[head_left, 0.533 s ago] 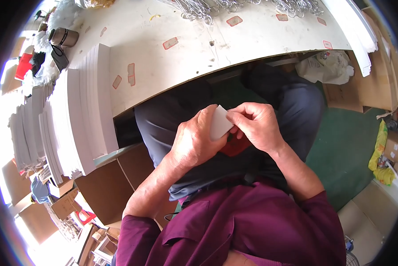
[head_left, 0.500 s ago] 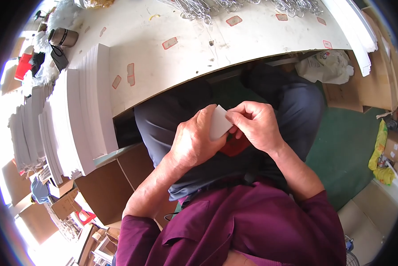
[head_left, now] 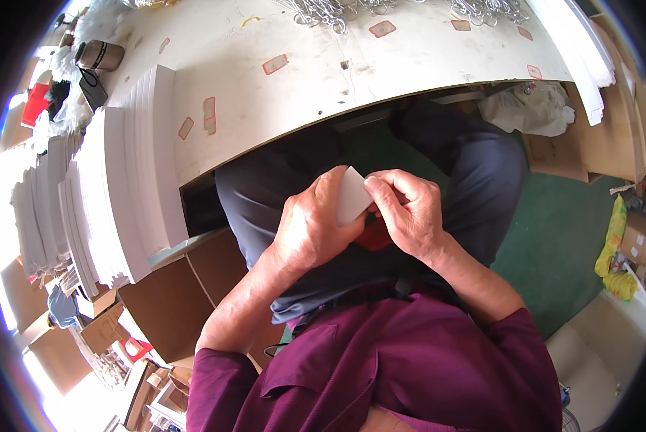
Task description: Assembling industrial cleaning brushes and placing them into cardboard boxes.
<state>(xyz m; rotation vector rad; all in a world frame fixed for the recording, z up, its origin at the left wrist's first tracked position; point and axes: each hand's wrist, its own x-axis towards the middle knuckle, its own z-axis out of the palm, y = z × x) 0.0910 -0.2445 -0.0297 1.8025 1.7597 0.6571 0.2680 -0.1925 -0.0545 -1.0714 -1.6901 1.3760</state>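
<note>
- two hands meet over the lap, below the table's near edge: the left hand (head_left: 312,230) and the right hand (head_left: 406,212) both pinch a small white card (head_left: 352,194) between thumb and fingers, its upper corner sticking up between them
- something red (head_left: 375,236) shows just under the card, mostly hidden by the hands
- several small red-bordered labels (head_left: 275,64) lie flat across the white table (head_left: 409,57), some near its far edge, a pair (head_left: 209,115) toward its left end
- stacks of white sheets (head_left: 132,180) stand in rows at the table's left end
- a heap of metal rings (head_left: 323,11) lies at the far edge
- brown cardboard boxes (head_left: 164,295) sit on the floor beneath the left end; what they hold cannot be seen
- a crumpled white bag (head_left: 525,108) lies under the table's right side
</note>
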